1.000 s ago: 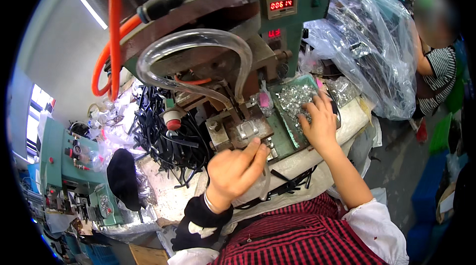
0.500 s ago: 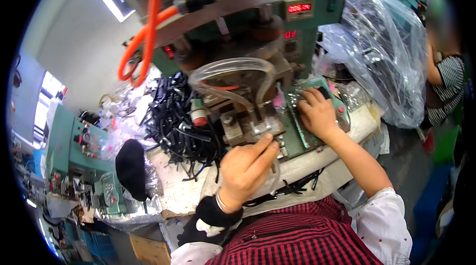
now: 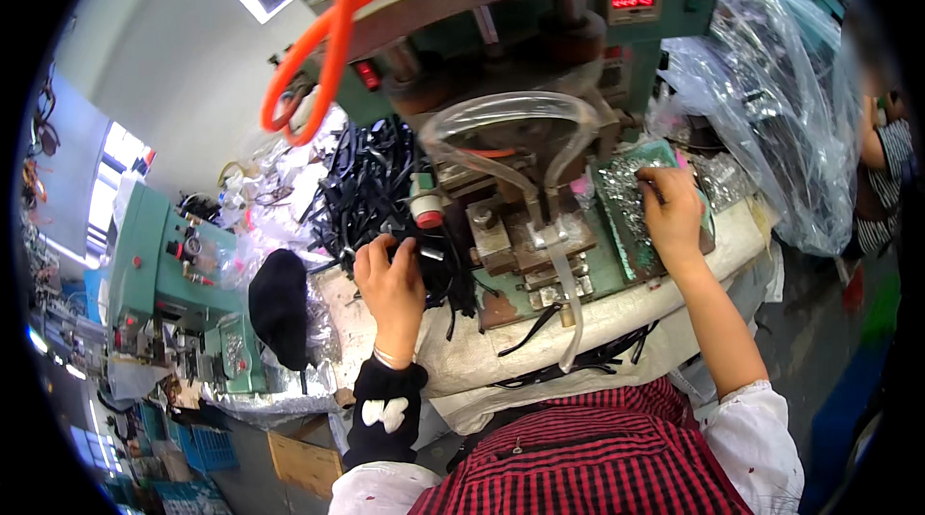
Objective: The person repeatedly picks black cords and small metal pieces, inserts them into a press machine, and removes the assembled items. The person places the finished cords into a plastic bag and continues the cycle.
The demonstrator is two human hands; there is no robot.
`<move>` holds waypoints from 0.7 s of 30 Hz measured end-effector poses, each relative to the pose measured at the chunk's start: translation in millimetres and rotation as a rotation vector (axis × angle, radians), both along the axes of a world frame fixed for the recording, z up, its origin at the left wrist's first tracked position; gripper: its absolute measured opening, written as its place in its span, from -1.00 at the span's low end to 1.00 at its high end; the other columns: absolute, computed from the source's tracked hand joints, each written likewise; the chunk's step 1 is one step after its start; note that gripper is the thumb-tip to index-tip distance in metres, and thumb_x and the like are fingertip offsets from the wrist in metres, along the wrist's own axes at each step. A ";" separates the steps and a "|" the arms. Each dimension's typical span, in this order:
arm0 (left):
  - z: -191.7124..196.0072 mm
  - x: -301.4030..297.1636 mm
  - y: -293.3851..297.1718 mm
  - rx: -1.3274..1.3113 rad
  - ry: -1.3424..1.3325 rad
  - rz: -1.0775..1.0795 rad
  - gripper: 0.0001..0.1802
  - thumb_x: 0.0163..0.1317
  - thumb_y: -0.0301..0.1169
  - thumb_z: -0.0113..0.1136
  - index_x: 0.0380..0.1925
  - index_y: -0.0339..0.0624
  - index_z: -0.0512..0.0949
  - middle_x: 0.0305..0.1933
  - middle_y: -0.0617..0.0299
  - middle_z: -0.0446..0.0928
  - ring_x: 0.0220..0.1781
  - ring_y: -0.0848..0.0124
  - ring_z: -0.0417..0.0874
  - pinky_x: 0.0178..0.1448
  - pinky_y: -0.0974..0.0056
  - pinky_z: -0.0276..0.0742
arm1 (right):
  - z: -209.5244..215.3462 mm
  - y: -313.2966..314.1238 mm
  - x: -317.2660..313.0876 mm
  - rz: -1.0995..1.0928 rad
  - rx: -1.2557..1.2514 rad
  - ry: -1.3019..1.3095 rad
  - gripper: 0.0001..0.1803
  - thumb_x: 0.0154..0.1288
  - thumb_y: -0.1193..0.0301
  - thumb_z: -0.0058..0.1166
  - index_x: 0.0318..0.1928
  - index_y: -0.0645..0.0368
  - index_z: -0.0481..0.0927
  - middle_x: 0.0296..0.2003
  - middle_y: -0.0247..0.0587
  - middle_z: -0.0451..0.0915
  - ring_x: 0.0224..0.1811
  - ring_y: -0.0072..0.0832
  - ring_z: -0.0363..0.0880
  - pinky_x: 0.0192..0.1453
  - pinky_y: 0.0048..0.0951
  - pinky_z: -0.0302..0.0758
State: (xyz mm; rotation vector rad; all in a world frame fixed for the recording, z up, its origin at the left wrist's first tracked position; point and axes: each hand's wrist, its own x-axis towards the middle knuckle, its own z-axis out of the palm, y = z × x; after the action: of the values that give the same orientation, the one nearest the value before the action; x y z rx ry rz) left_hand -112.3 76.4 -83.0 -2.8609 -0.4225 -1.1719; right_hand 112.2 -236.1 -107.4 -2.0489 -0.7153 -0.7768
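Observation:
My left hand point(image 3: 389, 286) is at the near edge of a heap of thin black strips point(image 3: 356, 183), its fingers bent down among them. What its fingertips hold, if anything, cannot be made out. Over a green tray of small shiny metal pieces point(image 3: 621, 189), my right hand point(image 3: 674, 216) has thumb and fingers drawn together at the pieces; anything pinched there is too small to tell. Between the hands stands a green press with a metal die block point(image 3: 562, 234) and a clear bent hose point(image 3: 511, 108). A single black strip point(image 3: 530, 330) lies before the die.
An orange air hose point(image 3: 339, 52) hangs at the upper left of the press. Beside the heap is a red-tipped button housing point(image 3: 426, 207). A black padded object point(image 3: 277, 308) stands further left. Clear plastic sheeting point(image 3: 771, 110) bulges at right, near another person's striped sleeve point(image 3: 882, 163).
My left hand has moved left from the die to the black strips. The fingers of my right hand have curled closer together in the metal-piece tray. The view has shifted slightly.

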 end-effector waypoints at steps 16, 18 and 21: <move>31.2 -9.7 -23.9 -1.563 -0.263 -0.437 -0.71 0.46 -0.47 0.15 0.13 -0.31 0.51 -0.14 0.07 0.73 -0.16 0.46 0.70 -0.03 0.43 0.55 | 65.2 58.1 -71.7 0.444 0.376 0.396 -0.80 0.17 0.61 0.25 -0.16 0.25 0.66 -0.22 -0.09 0.71 -0.16 -0.26 0.70 -0.01 -0.34 0.57; 11.4 -17.5 -31.1 -1.526 -0.247 -0.405 -0.74 0.47 -0.46 0.15 0.08 -0.33 0.52 -0.03 -0.02 0.72 -0.06 0.39 0.71 0.08 0.38 0.56 | 58.4 67.3 -80.2 0.489 0.507 0.515 -0.75 0.23 0.62 0.23 -0.06 0.30 0.59 -0.20 -0.15 0.69 -0.13 -0.37 0.69 0.00 -0.41 0.56; 15.4 -21.7 -38.9 -1.367 -0.241 -0.204 -0.71 0.55 -0.28 0.05 -0.16 -0.30 0.60 -0.35 0.09 0.71 -0.51 0.58 0.54 -0.42 0.50 0.38 | 52.6 70.4 -84.2 0.558 0.683 0.658 -0.65 0.30 0.63 0.20 0.08 0.33 0.48 -0.16 -0.22 0.67 -0.09 -0.54 0.65 0.04 -0.51 0.53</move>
State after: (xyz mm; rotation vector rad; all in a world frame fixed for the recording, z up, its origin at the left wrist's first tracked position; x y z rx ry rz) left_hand -134.0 37.5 -67.6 -3.8630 -1.4507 -1.7332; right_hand 28.0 -165.7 -54.8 -1.2564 -0.4972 0.0154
